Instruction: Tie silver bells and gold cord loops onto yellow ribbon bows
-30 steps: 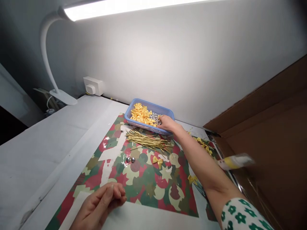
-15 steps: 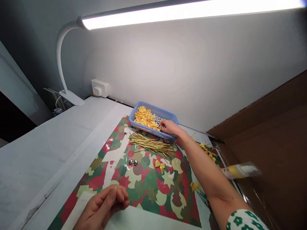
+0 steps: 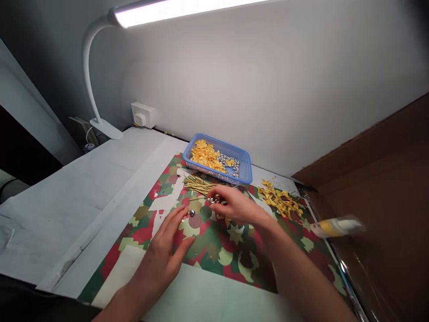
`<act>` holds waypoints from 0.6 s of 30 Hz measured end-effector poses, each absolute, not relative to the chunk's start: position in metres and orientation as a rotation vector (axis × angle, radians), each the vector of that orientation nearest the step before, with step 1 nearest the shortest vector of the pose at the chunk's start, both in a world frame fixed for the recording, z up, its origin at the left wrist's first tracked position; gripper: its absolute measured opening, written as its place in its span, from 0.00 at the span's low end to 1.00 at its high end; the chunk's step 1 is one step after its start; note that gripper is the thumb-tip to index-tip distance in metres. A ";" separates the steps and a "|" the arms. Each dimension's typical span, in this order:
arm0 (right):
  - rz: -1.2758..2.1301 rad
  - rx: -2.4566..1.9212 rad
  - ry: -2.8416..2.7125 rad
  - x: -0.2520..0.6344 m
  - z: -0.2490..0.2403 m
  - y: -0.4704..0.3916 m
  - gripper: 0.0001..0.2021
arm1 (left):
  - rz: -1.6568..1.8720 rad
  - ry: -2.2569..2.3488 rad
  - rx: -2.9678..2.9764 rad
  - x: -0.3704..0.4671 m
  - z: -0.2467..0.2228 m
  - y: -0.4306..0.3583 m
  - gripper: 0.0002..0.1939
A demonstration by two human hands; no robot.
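My right hand is closed around a few small silver bells, just above the patterned paper and in front of the gold wire ties. My left hand hovers lower left of it, thumb and fingers apart. Close to its fingertips a loose silver bell lies on the paper. Mostly covered by my right hand, a yellow ribbon bow lies on the paper too. Behind, a blue basket holds yellow bows on its left and silver bells on its right.
A pile of yellow bows with ties lies to the right. Beyond it are a plastic-wrapped roll and a cardboard box wall. A white lamp stands at the back left, with a white socket box on the wall.
My right hand has come out of the basket toward me with silver bells in it. My left hand has moved forward and opened beside the bells on the paper.
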State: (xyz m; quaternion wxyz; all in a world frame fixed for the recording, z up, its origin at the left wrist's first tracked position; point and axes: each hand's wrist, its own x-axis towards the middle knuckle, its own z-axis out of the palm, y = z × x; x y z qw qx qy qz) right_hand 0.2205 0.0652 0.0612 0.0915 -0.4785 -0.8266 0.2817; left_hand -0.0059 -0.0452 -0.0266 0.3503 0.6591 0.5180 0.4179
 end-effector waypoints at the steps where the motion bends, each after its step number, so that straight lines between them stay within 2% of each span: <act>1: 0.828 -1.386 -2.466 0.211 0.050 0.057 0.11 | 1.018 1.343 1.907 -0.002 -0.029 -0.039 0.34; 3: 0.794 -1.343 -2.462 0.195 0.031 0.043 0.12 | 0.995 1.339 2.005 0.006 -0.037 -0.028 0.43; 8: 0.755 -1.323 -2.378 0.169 0.004 0.019 0.14 | 0.957 1.361 2.144 0.014 -0.056 -0.011 0.52; 18: 0.932 -1.164 -1.900 0.195 0.030 0.011 0.09 | 0.878 1.436 2.323 0.014 -0.055 -0.005 0.50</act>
